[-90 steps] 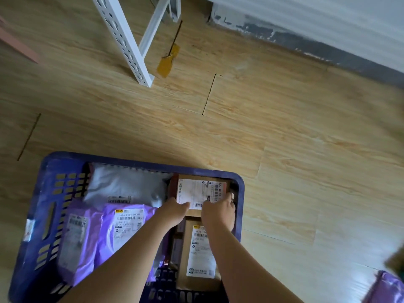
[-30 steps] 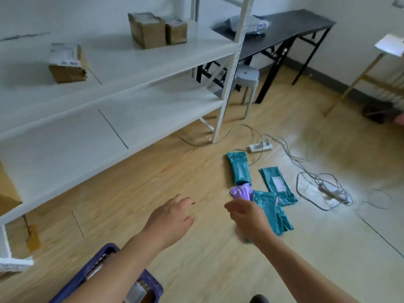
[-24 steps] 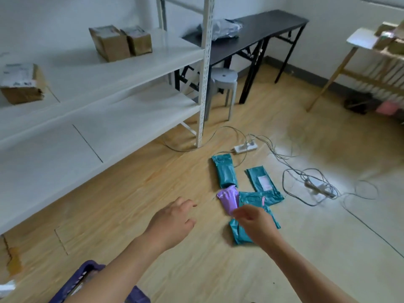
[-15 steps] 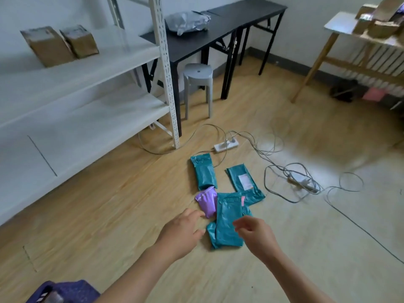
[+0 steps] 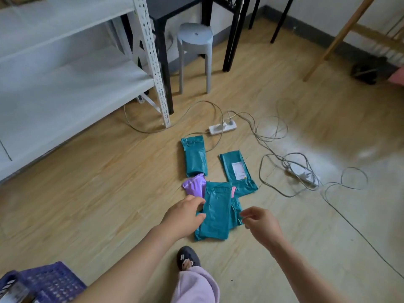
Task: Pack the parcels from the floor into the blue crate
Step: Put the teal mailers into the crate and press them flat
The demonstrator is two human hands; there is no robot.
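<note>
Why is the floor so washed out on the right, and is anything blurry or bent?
Head view: the pale patch on the floor is glare, probably daylight off shiny boards, and it washes out the cables there. Head view: the right hand is smeared by motion; the left hand and the teal parcels look sharper. Head view: the wide lens makes the white shelf post lean.

Soft, even daylight, moderately bright. Broad whitish glare on pale wooden plank floor (image 5: 328, 136), beyond and right of right hand (image 5: 262, 224). Dimmer shade beneath white metal shelving (image 5: 150, 62), far beyond left hand (image 5: 185, 215). Right hand fingers smeared by motion blur; left hand slightly soft. Glossy teal plastic mailer bags (image 5: 215, 213) between hands reasonably sharp. Wide-angle bending toward frame edges; shelving upright bows.
</note>
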